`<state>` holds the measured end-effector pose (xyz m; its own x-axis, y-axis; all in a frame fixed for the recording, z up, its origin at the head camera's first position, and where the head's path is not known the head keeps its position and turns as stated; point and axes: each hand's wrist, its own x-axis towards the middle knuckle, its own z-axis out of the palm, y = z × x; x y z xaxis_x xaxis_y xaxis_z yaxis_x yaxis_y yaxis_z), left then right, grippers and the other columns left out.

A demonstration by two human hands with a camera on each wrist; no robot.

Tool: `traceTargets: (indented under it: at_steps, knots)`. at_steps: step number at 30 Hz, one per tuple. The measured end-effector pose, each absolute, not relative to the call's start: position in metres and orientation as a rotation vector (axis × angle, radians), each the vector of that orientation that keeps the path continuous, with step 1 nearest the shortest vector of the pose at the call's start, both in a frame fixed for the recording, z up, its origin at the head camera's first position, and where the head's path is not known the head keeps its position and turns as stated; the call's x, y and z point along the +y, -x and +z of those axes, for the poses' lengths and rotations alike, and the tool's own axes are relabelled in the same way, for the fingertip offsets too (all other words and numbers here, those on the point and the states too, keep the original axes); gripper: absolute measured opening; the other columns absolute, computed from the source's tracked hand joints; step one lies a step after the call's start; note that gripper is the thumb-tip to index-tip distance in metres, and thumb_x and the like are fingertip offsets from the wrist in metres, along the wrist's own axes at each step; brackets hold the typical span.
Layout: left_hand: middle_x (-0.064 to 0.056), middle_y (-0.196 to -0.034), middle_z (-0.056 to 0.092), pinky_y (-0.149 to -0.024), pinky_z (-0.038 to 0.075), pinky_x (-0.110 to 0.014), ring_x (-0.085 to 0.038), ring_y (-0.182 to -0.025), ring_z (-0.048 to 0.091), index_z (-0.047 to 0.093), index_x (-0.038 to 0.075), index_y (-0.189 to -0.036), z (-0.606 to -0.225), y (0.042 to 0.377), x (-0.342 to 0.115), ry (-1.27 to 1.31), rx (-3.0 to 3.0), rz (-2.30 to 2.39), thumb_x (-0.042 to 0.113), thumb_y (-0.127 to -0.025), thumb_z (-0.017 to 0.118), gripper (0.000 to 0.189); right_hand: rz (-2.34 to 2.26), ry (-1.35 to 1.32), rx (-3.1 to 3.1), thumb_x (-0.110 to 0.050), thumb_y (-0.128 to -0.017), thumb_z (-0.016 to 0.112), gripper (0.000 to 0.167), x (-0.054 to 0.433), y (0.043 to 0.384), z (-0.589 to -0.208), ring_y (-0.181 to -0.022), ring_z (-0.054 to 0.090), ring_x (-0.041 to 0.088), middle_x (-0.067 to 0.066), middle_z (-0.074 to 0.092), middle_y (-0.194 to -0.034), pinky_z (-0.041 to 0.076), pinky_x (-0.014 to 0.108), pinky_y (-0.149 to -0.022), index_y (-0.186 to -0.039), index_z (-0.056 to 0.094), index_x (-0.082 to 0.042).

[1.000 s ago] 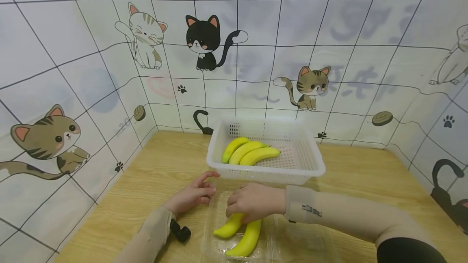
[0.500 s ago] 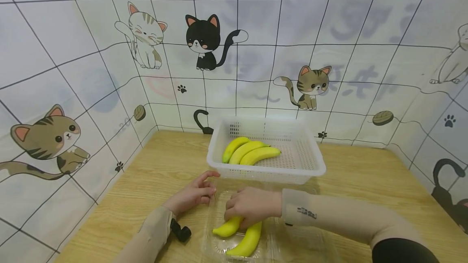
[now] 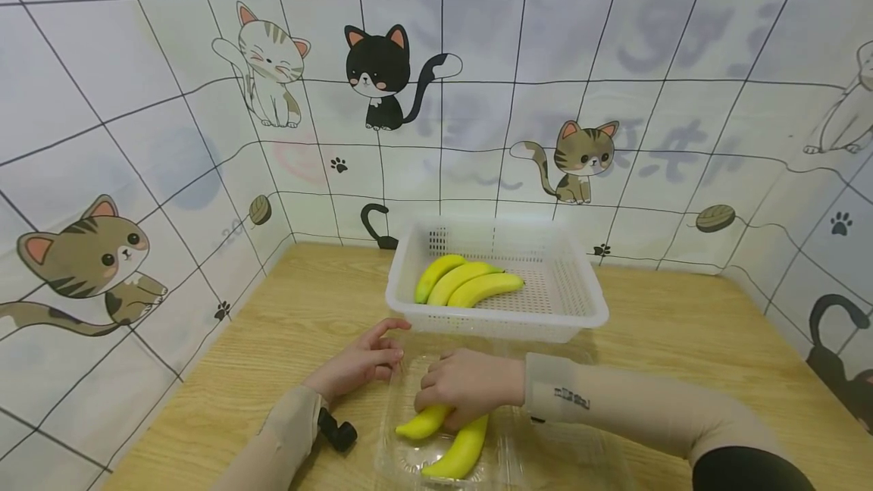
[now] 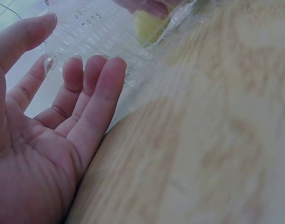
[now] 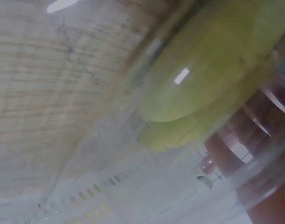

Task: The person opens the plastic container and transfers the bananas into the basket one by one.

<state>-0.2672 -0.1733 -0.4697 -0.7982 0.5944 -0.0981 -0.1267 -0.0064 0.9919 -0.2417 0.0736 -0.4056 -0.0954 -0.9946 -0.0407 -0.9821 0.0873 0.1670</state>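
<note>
A clear plastic clamshell box [image 3: 398,385] lies opened out on the table, with two yellow bananas in its left half. My right hand [image 3: 470,389] reaches down into it and grips the upper end of the left banana [image 3: 424,424]. The other banana [image 3: 460,451] curves alongside, its upper end hidden under that hand. Through the hazy plastic in the right wrist view, the bananas [image 5: 203,70] lie against each other beside the right fingers [image 5: 259,121]. My left hand [image 3: 361,362] rests at the box's left edge, fingers loosely bent, fingertips right at the clear wall in the left wrist view.
Behind the box stands a white perforated basket [image 3: 491,319] holding three bananas [image 3: 470,283] on its left side. The box's clear lid half [image 3: 566,453] spreads to the right under my right forearm. A wall with cat drawings closes off the wooden table [image 3: 327,279] at the back.
My right hand has shifted slightly to the left and toward me, with the left banana nudged a little left. My left hand and the basket stay put.
</note>
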Motion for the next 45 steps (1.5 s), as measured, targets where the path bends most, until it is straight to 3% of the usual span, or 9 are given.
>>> traceTargets:
  at_steps: [8, 21, 35, 45]
  knots:
    - [-0.006, -0.094, 0.05, -0.072, 0.048, -0.03, -0.019, -0.08, 0.056, 0.035, 0.018, -0.142, -0.4716, 0.2674, -0.1734, -0.49, 1.757, 1.855, 0.017, -0.097, 0.06, 0.052, -0.19, -1.963, -2.226, -0.027, -0.076, 0.077, 0.033, 0.071, 0.2415, -0.4037, -0.08, 0.055, 0.002, -0.015, 0.06, -0.088, 0.04, 0.018, -0.066, -0.107, 0.065, -0.026]
    - [-0.008, -0.096, 0.051, -0.072, 0.049, -0.03, -0.017, -0.082, 0.056, 0.032, 0.015, -0.143, -0.4729, 0.2695, -0.1737, -0.545, 1.731, 1.862, 0.016, -0.098, 0.059, 0.053, -0.108, -1.801, -2.226, -0.029, -0.08, 0.076, 0.03, 0.0681, 0.2482, -0.4072, -0.083, 0.057, 0.005, -0.013, 0.059, -0.087, 0.042, 0.021, -0.065, -0.106, 0.062, -0.022]
    - [-0.01, -0.1, 0.054, -0.077, 0.051, -0.032, -0.018, -0.088, 0.057, 0.029, 0.013, -0.145, -0.4739, 0.2704, -0.174, -0.566, 1.738, 1.85, 0.013, -0.099, 0.056, 0.053, -0.114, -1.771, -2.213, -0.029, -0.081, 0.076, 0.044, 0.0667, 0.2497, -0.4111, -0.093, 0.057, 0.005, -0.01, 0.062, -0.102, 0.039, 0.017, -0.064, -0.121, 0.06, -0.022]
    - [-0.01, -0.099, 0.054, -0.076, 0.05, -0.031, -0.017, -0.088, 0.057, 0.03, 0.013, -0.144, -0.4743, 0.2705, -0.1743, -0.562, 1.724, 1.862, 0.011, -0.099, 0.055, 0.051, -0.065, -1.787, -2.218, -0.023, -0.081, 0.075, 0.048, 0.0675, 0.2507, -0.4123, -0.1, 0.058, 0.007, -0.008, 0.062, -0.11, 0.045, 0.02, -0.074, -0.125, 0.058, -0.021]
